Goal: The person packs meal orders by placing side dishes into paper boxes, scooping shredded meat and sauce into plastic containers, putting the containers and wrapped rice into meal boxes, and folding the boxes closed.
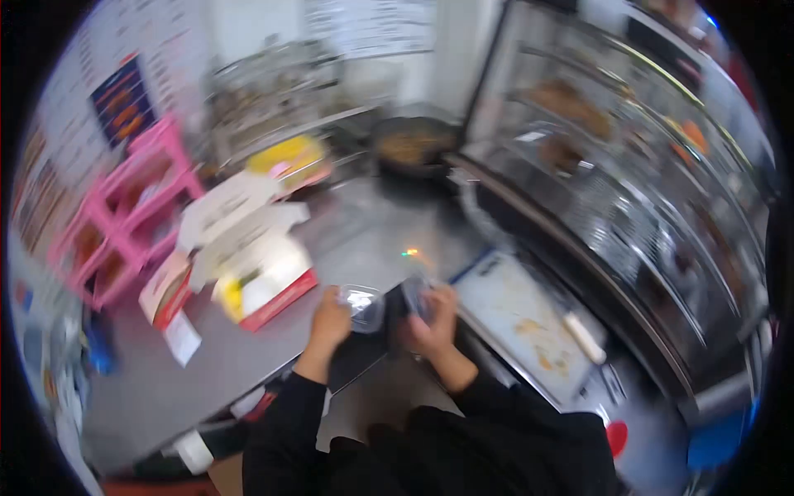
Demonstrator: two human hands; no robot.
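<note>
Closed on the left side of a clear container (pixel 364 307), the left hand (pixel 331 318) is just left of the right hand (pixel 438 321), which grips another clear piece (pixel 417 299), too blurred for me to judge its long axis. On my feed, an open box (pixel 281 302) lies left, nearer the left hand.

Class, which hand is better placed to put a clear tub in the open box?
Probably the left hand: it holds a clear tub and is nearer the open box. The right hand is nearer the board.
</note>
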